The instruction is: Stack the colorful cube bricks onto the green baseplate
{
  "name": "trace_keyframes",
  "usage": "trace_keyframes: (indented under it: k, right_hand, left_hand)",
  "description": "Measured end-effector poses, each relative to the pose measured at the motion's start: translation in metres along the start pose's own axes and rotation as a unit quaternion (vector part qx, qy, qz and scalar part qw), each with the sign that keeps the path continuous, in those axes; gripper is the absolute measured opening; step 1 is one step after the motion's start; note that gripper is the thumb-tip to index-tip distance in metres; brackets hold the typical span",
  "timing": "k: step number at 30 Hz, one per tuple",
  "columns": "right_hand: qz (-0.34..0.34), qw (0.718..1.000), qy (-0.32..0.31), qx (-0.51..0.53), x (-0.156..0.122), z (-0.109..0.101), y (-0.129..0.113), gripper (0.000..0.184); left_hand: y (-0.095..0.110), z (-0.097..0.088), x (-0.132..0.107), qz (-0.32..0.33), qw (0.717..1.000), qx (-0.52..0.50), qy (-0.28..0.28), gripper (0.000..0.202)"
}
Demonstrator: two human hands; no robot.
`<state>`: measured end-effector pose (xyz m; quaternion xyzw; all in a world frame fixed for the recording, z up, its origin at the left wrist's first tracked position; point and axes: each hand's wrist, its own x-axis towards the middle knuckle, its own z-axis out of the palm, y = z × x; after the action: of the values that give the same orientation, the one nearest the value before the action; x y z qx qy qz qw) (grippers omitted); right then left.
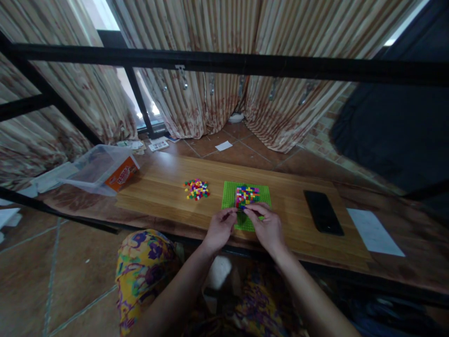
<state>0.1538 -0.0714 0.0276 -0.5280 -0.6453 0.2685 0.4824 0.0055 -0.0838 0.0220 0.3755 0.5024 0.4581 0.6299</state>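
While the left hand (pixel 220 228) and right hand (pixel 268 229) are meeting, fingers (pixel 230 215) pinched narrow, at the near edge of the plate (pixel 229 199) on the surface (pixel 161 187), I cannot tell whether either is holding anything; its bricks (pixel 247 195) are looking light, stiff, best pinched by their sides

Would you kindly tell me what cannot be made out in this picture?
Head view: whether the left hand and right hand hold anything; the hands themselves block it.
Head view: the green plate, near edge covered by both hands.
Head view: print on the orange label, too small and blurred.
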Motion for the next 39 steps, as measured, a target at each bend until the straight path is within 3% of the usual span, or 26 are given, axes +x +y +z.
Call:
trace_keyframes:
  k: [3, 9, 14, 23, 28, 39]
  right_hand:
    - [-0.039, 0.997, -0.009, -0.068, 0.014, 0.007, 0.007, 0.018]
    - [-0.08, 0.983, -0.015, -0.165, 0.023, 0.018, 0.015, 0.022]
    - [-0.089, 0.978, -0.016, -0.187, 0.024, 0.017, 0.018, 0.022]
    - [-0.125, 0.95, -0.076, -0.277, 0.029, 0.015, 0.014, 0.024]
    - [-0.111, 0.958, -0.052, -0.261, 0.031, 0.02, 0.015, 0.021]
    - [-0.038, 0.992, 0.019, -0.118, 0.019, 0.019, 0.019, 0.02]
  left_hand:
    - [-0.007, -0.004, 0.013, 0.039, 0.995, 0.089, 0.033, 0.043]
    - [-0.007, -0.004, 0.021, 0.09, 0.975, 0.203, 0.008, 0.043]
    - [-0.006, 0.0, 0.019, 0.11, 0.966, 0.232, 0.002, 0.052]
    - [0.0, 0.005, 0.012, 0.102, 0.966, 0.236, 0.007, 0.055]
    - [-0.002, 0.005, 0.011, 0.102, 0.961, 0.255, 0.007, 0.058]
    - [-0.005, 0.006, 0.011, 0.114, 0.953, 0.281, 0.002, 0.057]
